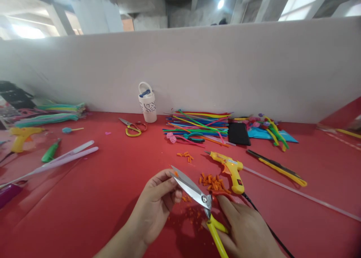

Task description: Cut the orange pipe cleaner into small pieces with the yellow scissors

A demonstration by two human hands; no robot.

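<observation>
My right hand [242,226] grips a pair of scissors [190,188] with one red and one yellow handle, its fingers in the handles. The blades point up and left to my left hand [156,201], whose thumb and fingertips are pinched together. At the blade tips shows a small orange piece of pipe cleaner [176,173], held by my left fingertips and partly hidden. Beside the blades lies a pile of short orange pieces [213,183], with a smaller group [186,156] behind it. Fine orange trimmings [194,215] are scattered on the red tabletop [113,198] below.
A yellow glue gun [229,169] lies right of the pile, its black cord running forward. Behind are a bundle of coloured pipe cleaners [197,122], a black phone [239,134], a white tumbler [148,107] and other scissors [132,128]. A cutter [276,168] lies at right.
</observation>
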